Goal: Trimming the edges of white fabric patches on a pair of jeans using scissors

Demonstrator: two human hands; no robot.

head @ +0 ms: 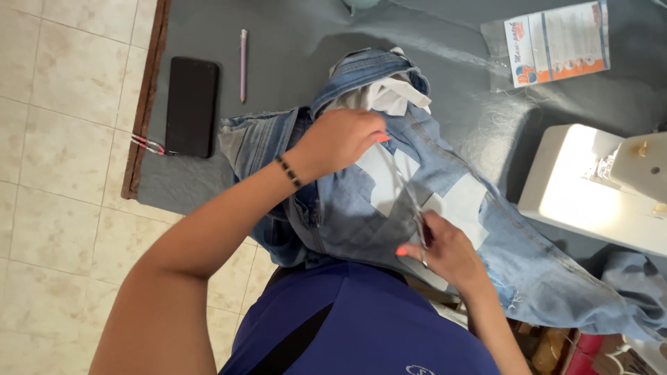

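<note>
Jeans [445,208] lie spread on the grey table [292,42], right in front of the person. They look soft and floppy, but thick, so they likely bunch up and slide if nobody holds them flat. White patch pieces [462,205] sit on top of the jeans and look thin and light. The left hand [340,142] presses down on the jeans near the waistband, fingers curled together on the cloth. The right hand [441,250] is closed around scissors [410,198], whose blades point up across the jeans. A black phone [191,105] and a pink pen [243,64] lie left of the jeans. A white sewing machine [597,184] stands to their right.
</note>
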